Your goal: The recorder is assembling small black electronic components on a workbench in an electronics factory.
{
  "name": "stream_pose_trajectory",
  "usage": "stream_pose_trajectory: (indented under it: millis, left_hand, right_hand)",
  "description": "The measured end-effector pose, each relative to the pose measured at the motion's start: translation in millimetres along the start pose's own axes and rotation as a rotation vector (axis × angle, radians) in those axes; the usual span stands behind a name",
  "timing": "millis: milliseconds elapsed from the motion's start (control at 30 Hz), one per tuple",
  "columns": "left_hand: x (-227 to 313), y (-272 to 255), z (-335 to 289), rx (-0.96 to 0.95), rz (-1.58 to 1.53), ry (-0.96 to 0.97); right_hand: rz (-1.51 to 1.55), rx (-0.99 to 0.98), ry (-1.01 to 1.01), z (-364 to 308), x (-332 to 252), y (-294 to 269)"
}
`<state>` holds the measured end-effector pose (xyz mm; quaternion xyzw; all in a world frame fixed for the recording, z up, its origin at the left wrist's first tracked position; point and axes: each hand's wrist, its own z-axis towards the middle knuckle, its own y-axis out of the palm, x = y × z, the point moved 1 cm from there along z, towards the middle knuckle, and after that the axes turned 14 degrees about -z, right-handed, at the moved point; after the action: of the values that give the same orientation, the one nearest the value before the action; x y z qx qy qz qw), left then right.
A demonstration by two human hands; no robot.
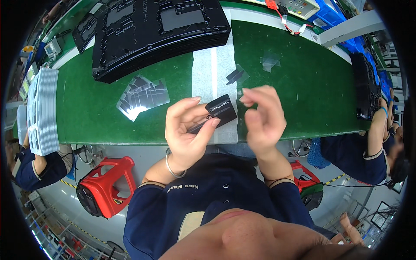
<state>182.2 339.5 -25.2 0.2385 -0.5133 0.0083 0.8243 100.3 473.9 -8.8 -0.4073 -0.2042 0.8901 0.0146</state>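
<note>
**Grip on the small black part, film work part-way**

Grip of the left hand (pixel 187 130) is closed around a small black rectangular part (pixel 221 110), thumb and fingers pinching its lower end so that it stands up over the near edge of the green table (pixel 108 112). The right hand (pixel 263 116) hovers just beside the part, fingertips drawn together as if pinching something thin; whether a piece of film is between them is too fine to tell.

As for progress, this looks like the middle of a cycle. The part is in hand and off the table, so picking it up is done. A loose scrap of clear film (pixel 238 76) lies on the white strip (pixel 215 78) behind the hands, and another clear scrap (pixel 269 62) sits farther right, which suggests peeling is under way. A sheet of dark film pieces (pixel 143 96) rests to the left, near the stack of black trays (pixel 160 34). Setting the part down is not yet done.
</note>
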Motion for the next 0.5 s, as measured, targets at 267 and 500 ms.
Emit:
stream_pose_trajectory:
  millis: [267,500]
  left_hand:
    - [2,-7,5,-0.13,0.019,-0.092]
    - [-4,-5,12,0.056,-0.361,-0.102]
  right_hand:
    - [0.404,-0.427,0.334,15,11,-5]
    - [0.63,-0.1,0.439,0,8,12]
